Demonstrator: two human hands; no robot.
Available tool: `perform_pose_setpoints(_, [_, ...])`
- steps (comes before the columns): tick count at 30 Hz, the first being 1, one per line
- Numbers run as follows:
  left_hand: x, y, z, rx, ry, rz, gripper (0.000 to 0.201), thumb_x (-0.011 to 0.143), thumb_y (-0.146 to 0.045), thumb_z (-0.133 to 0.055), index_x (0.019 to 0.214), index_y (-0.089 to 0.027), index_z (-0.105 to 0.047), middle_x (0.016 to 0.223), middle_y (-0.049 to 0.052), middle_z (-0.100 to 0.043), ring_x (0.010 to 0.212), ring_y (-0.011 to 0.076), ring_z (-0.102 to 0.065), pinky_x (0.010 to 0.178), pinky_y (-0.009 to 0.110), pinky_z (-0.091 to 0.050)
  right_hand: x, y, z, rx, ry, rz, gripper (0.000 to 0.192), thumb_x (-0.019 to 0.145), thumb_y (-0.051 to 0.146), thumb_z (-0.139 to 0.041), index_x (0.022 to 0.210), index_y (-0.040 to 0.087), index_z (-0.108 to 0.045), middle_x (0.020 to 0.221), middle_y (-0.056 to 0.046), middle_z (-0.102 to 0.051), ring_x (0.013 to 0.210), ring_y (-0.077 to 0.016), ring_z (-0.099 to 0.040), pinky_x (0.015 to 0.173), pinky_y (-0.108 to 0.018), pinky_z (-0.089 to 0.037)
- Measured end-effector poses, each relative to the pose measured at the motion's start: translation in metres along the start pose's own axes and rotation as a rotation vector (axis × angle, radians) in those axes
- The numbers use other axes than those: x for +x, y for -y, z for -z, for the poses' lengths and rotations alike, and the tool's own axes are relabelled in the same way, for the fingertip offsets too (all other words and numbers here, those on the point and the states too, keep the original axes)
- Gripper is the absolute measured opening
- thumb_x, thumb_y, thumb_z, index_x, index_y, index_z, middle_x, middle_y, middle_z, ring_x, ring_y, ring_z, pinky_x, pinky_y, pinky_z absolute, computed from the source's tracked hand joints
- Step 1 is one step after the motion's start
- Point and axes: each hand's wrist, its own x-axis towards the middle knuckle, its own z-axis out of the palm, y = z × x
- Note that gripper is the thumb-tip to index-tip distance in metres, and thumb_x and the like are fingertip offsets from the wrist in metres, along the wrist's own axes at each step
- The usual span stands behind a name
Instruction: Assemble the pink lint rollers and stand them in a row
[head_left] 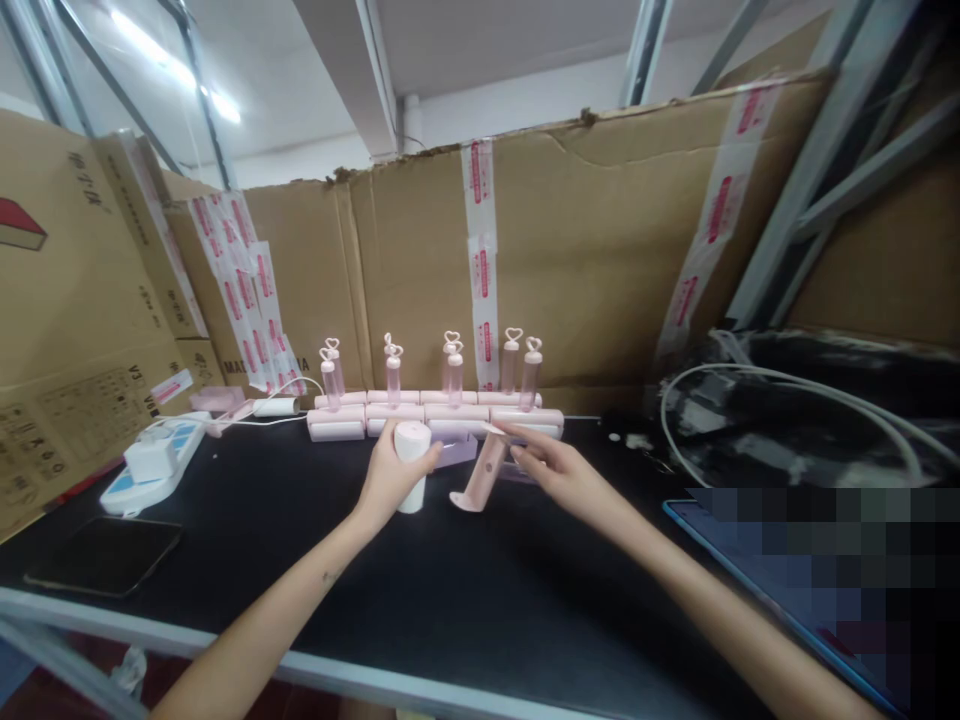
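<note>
I've got the white roll standing upright on the black table, my left hand wrapped around it. Just to its right, my right hand pinches a thin strip by the fingertips above the leaning pink piece. I judge this as the sticking step: the strip wants laying squarely onto that piece, with the roll held steady. Behind stand rows of pink blocks carrying heart-topped tubes. A power strip lies far left. The cardboard wall carries red-printed tape, its writing too blurred to read.
</note>
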Motion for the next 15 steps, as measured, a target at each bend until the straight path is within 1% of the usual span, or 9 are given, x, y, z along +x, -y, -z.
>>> perform_pose_setpoints(2, [0.002, -0.003, 0.004, 0.342, -0.014, -0.036, 0.038, 0.062, -0.043, -0.069, 0.088, -0.022, -0.050, 0.075, 0.000, -0.063, 0.073, 0.0209, -0.064, 0.067, 0.029, -0.046, 0.002, -0.005, 0.008, -0.213, -0.077, -0.036, 0.059, 0.081, 0.043, -0.043, 0.134, 0.017, -0.041, 0.066, -0.001, -0.059, 0.057, -0.0179, -0.055, 0.057, -0.028, -0.042])
perform_pose_setpoints(4, [0.000, -0.004, 0.005, 0.610, 0.013, -0.041, 0.039, 0.063, -0.046, -0.066, 0.092, -0.024, -0.051, 0.077, 0.000, -0.064, 0.077, 0.0232, -0.064, 0.067, 0.028, -0.044, 0.000, -0.003, 0.010, -0.386, -0.183, -0.086, 0.064, 0.081, 0.046, -0.043, 0.138, 0.018, -0.032, 0.062, 0.001, -0.057, 0.055, -0.0199, -0.058, 0.054, -0.027, -0.040])
perform_pose_setpoints(5, [-0.001, -0.004, 0.005, 0.704, 0.044, -0.054, 0.040, 0.064, -0.047, -0.065, 0.094, -0.024, -0.051, 0.079, 0.001, -0.065, 0.078, 0.0240, -0.064, 0.066, 0.028, -0.044, -0.002, 0.000, 0.009, -0.438, -0.233, -0.086, 0.065, 0.081, 0.047, -0.045, 0.138, 0.018, -0.032, 0.062, 0.001, -0.057, 0.055, -0.0203, -0.058, 0.053, -0.027, -0.040])
perform_pose_setpoints(6, [-0.003, -0.004, 0.004, 0.775, 0.075, -0.084, 0.039, 0.066, -0.047, -0.063, 0.096, -0.024, -0.051, 0.080, 0.001, -0.065, 0.079, 0.0245, -0.065, 0.065, 0.027, -0.043, -0.005, 0.005, 0.006, -0.454, -0.263, -0.061, 0.063, 0.080, 0.047, -0.047, 0.135, 0.018, -0.035, 0.063, 0.000, -0.057, 0.055, -0.0203, -0.059, 0.053, -0.027, -0.040])
perform_pose_setpoints(7, [-0.004, -0.003, 0.003, 0.828, 0.105, -0.128, 0.039, 0.067, -0.046, -0.062, 0.097, -0.024, -0.051, 0.082, 0.002, -0.065, 0.080, 0.0249, -0.065, 0.064, 0.027, -0.043, -0.007, 0.010, 0.002, -0.436, -0.265, -0.015, 0.060, 0.079, 0.047, -0.049, 0.131, 0.018, -0.041, 0.064, 0.000, -0.058, 0.056, -0.0198, -0.059, 0.053, -0.027, -0.041])
perform_pose_setpoints(9, [-0.007, 0.001, 0.001, 0.901, 0.154, -0.231, 0.040, 0.068, -0.044, -0.060, 0.100, -0.022, -0.051, 0.085, 0.004, -0.066, 0.081, 0.0257, -0.065, 0.063, 0.027, -0.043, -0.012, 0.020, -0.008, -0.328, -0.192, 0.084, 0.049, 0.079, 0.046, -0.052, 0.120, 0.019, -0.052, 0.067, -0.001, -0.060, 0.056, -0.0180, -0.058, 0.056, -0.028, -0.043])
perform_pose_setpoints(11, [-0.008, 0.006, -0.001, 0.954, 0.204, -0.333, 0.039, 0.068, -0.042, -0.059, 0.100, -0.020, -0.052, 0.087, 0.006, -0.065, 0.081, 0.0256, -0.064, 0.063, 0.027, -0.043, -0.016, 0.027, -0.019, -0.198, -0.091, 0.154, 0.040, 0.079, 0.043, -0.054, 0.112, 0.020, -0.059, 0.076, -0.003, -0.065, 0.063, -0.0181, -0.060, 0.062, -0.029, -0.047])
perform_pose_setpoints(13, [-0.010, 0.011, -0.003, 0.987, 0.256, -0.432, 0.037, 0.069, -0.040, -0.058, 0.098, -0.018, -0.054, 0.089, 0.008, -0.065, 0.082, 0.0246, -0.063, 0.064, 0.027, -0.043, -0.019, 0.029, -0.030, -0.104, -0.039, 0.196, 0.035, 0.078, 0.038, -0.056, 0.108, 0.021, -0.061, 0.092, -0.006, -0.068, 0.078, -0.0209, -0.063, 0.073, -0.033, -0.049])
perform_pose_setpoints(15, [-0.012, 0.015, -0.005, 0.997, 0.294, -0.523, 0.035, 0.070, -0.039, -0.057, 0.097, -0.017, -0.055, 0.092, 0.009, -0.064, 0.083, 0.0239, -0.063, 0.067, 0.027, -0.044, -0.021, 0.028, -0.037, -0.053, -0.017, 0.222, 0.032, 0.076, 0.033, -0.057, 0.106, 0.021, -0.062, 0.103, -0.007, -0.067, 0.092, -0.0232, -0.062, 0.083, -0.036, -0.047])
